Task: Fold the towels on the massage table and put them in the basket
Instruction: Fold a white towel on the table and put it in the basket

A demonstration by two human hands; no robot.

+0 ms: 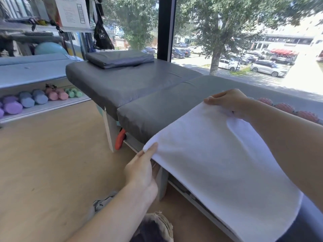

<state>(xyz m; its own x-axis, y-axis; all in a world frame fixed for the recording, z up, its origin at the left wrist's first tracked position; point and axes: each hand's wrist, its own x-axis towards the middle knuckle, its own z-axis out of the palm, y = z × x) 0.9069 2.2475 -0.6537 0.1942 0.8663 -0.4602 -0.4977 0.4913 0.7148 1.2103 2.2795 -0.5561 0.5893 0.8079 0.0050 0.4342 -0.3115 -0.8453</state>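
Both forearms enter from the bottom of the head view; left hand [141, 169] reaches up from below, thumb on top of the near-left corner of the white towel [218, 163], its fingers hidden under the cloth, pinching that corner just off the bench [132, 84] edge; right hand [229, 102] extends over the towel, fingers curled down and gripping the far-left corner, knuckles up; towel stretched fairly flat between the two hands, one shallow crease near the right wrist, its near edge overhanging the grey padded bench; far half of the bench bare apart from a folded grey cushion [120, 58] at the head end; pink spiky balls [286, 109] lie beyond the right forearm; wooden floor [52, 163] open to the left; dumbbells [35, 100] on a low shelf, well apart.
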